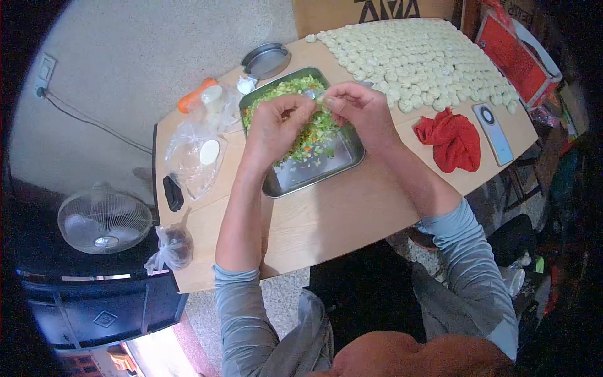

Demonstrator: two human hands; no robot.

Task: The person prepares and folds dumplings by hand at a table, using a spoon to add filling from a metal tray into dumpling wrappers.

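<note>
My left hand (282,124) and my right hand (363,114) meet over a metal tray (295,186), fingertips pinched together. Between them is a small pale dumpling (320,99), mostly hidden by the fingers. Chopped green vegetable filling with orange bits (308,143) covers the far part of the tray, while bare metal shows at its near end. A shiny spoon (309,93) partly shows behind the fingers. Left of the tray, a white round stack, apparently dough wrappers (210,152), lies on or in a clear plastic bag (188,151).
Rows of dumplings (414,60) cover the table's far right. Nearer lie a red cloth (449,139) and a phone (493,134). A round metal pan (266,60), an orange item (196,94), a black object (173,193) and a tied bag (171,247) sit leftward. A fan (105,220) stands beyond the edge.
</note>
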